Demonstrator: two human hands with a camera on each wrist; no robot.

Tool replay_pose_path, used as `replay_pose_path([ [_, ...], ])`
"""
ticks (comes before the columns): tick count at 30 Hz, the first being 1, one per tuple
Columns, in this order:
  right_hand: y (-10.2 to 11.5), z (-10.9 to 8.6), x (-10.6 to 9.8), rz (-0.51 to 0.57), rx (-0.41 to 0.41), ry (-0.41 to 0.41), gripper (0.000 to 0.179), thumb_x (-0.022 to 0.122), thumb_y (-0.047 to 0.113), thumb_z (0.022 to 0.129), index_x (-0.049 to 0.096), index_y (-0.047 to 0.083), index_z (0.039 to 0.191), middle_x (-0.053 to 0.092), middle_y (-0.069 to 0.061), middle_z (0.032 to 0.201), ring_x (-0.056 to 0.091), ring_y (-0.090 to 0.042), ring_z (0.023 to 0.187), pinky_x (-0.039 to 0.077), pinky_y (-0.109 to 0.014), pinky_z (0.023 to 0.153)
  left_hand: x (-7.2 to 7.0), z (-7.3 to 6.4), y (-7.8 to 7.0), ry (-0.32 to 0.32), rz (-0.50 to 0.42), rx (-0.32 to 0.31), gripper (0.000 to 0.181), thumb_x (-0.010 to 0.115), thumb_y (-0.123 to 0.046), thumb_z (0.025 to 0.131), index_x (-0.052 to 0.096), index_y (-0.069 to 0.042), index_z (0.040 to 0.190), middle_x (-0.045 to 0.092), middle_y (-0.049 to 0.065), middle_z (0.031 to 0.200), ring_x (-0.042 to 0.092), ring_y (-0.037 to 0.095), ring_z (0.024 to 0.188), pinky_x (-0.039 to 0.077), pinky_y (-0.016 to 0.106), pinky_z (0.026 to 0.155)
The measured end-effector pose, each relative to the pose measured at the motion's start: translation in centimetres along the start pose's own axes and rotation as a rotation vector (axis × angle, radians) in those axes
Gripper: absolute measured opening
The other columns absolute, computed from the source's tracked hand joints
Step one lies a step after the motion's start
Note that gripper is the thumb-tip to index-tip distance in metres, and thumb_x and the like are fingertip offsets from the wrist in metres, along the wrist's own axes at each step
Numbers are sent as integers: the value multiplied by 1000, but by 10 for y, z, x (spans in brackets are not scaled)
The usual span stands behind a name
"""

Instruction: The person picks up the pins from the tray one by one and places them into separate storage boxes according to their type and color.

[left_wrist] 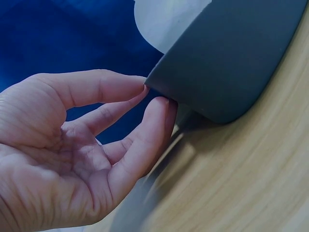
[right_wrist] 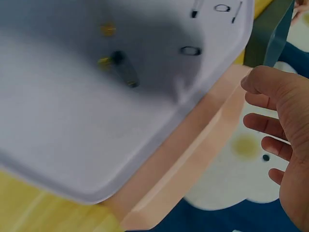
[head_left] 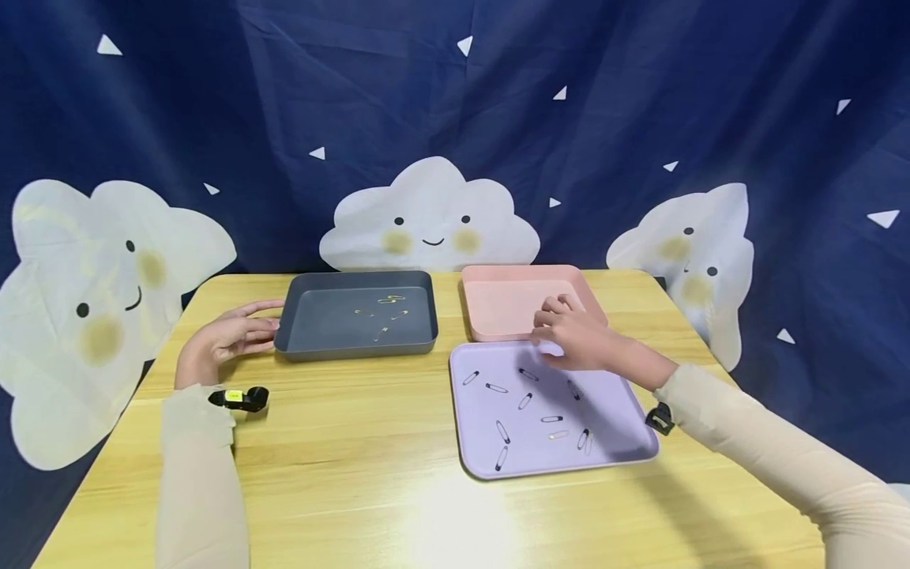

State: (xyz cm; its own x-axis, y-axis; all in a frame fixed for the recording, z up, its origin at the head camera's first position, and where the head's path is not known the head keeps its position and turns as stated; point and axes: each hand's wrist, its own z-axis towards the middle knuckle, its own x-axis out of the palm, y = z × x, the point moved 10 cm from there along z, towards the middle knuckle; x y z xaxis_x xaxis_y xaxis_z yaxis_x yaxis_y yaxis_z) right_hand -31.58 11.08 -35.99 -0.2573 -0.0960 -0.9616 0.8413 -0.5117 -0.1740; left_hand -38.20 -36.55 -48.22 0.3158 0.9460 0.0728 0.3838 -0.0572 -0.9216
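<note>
My left hand [head_left: 231, 336] is at the left side of the dark grey tray [head_left: 287, 346], its fingertips touching the tray's wall; the left wrist view shows them right at the tray's rim [left_wrist: 166, 72]. Several gold safety pins [head_left: 400, 314] lie in that tray. Over the border of the lilac tray [head_left: 472, 462] and the pink tray [head_left: 490, 325] hovers my right hand [head_left: 576, 336], fingers loosely bent, nothing visible in them. The lilac tray bears several black safety pins [head_left: 551, 419] and a few gold ones, including a gold safety pin [head_left: 558, 435].
All three trays are on a light wooden table [head_left: 341, 466]. The pink tray stands right behind the lilac one, with the grey tray to their left. A dark blue curtain [head_left: 398, 95] with white clouds hangs behind the table's far edge.
</note>
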Motion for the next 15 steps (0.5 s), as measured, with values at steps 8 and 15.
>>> replay_pose_path([
  [8,-10,-42,7,33,43,38,21,88,19,70,71,16,83,59,2,84,42,-21,87,31,-41,81,-1,0,2,4,-21,-2,61,56,-4,102,32,-23,155,73,-11,111,71,6,103,59,26,87],
  [15,-11,-66,22,59,60,74,20,85,21,69,71,17,82,58,4,82,41,-18,86,30,-39,80,-3,2,2,-3,-18,-1,62,57,-4,102,32,-23,155,74,-12,107,71,5,100,60,25,85],
])
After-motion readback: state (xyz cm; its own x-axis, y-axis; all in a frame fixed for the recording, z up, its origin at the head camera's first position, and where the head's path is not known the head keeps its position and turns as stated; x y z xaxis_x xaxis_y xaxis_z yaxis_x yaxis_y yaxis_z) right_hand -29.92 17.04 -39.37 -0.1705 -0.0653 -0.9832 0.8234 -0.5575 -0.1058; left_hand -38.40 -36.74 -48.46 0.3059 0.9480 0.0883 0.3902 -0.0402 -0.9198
